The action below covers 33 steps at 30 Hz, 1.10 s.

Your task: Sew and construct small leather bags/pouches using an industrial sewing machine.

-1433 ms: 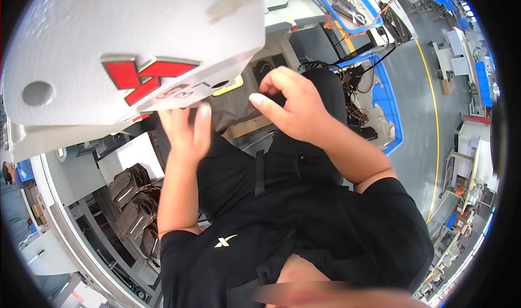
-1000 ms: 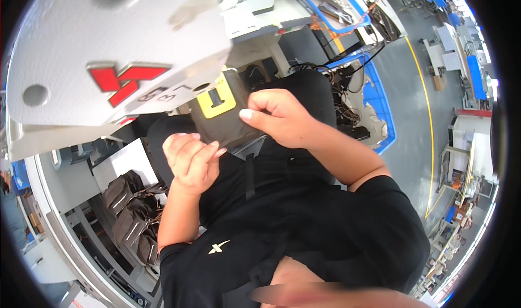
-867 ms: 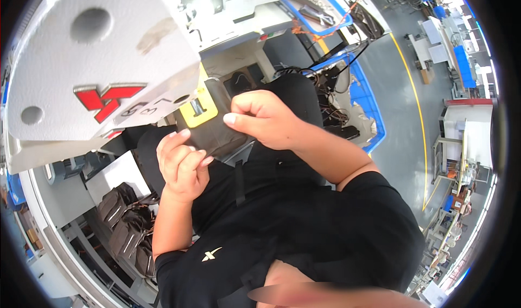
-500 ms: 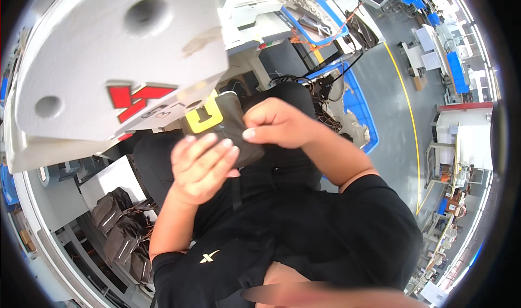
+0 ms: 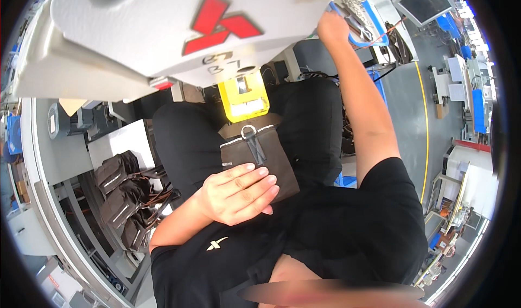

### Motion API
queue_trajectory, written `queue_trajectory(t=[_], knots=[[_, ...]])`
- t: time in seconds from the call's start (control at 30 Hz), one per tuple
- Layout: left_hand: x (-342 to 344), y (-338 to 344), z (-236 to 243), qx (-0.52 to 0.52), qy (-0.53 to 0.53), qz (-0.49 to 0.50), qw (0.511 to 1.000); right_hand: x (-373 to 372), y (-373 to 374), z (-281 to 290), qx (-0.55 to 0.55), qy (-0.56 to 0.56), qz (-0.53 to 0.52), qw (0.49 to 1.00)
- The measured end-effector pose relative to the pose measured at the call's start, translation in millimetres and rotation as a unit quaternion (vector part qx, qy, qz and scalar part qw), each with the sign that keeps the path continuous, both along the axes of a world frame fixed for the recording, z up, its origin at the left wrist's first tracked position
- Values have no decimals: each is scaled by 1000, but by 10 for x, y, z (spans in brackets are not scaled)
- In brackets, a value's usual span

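A dark brown fabric pouch [image 5: 279,169] with a metal D-ring and a short black strap at its pale upper edge lies over my lap. My left hand [image 5: 239,194] holds its lower left part, fingers laid together across the front and the thumb mostly hidden. Far out to the right, my right arm is stretched to the edge of a blue tray [image 5: 369,20] with metal tools in it. My right hand [image 5: 332,30] is beside that tray, partly behind the white machine head [image 5: 157,31], and its fingers are hidden.
Beyond the pouch, a yellow frame-like part [image 5: 244,99] sits under the machine head. Several dark bags [image 5: 116,172] with cords lie in a stack on the left. A monitor [image 5: 423,3] stands at the far right, and a yellow line [image 5: 423,123] runs along the grey floor.
My right hand has left the pouch and reached far right to the blue tray. My left hand and the pouch have come nearer my body, and the D-ring now shows.
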<state>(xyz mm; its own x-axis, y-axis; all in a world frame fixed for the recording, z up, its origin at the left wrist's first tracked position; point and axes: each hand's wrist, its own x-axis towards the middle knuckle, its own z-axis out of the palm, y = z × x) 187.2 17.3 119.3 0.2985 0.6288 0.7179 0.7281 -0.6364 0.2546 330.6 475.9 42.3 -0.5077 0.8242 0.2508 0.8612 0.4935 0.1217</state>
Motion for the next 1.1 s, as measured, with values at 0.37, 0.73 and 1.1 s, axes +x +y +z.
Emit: queue_trajectory(t=[0.37, 0.73, 1.1], knots=[[164, -74, -21, 19, 1, -27, 999, 249, -2023, 1479, -151, 202, 436, 864], [196, -106, -5, 26, 2, -16, 1000, -47, -2377, 1602, -58, 28, 560, 826], [213, -136, 5, 35, 4, -44, 998, -108, -2431, 1409, -39, 93, 557, 824]])
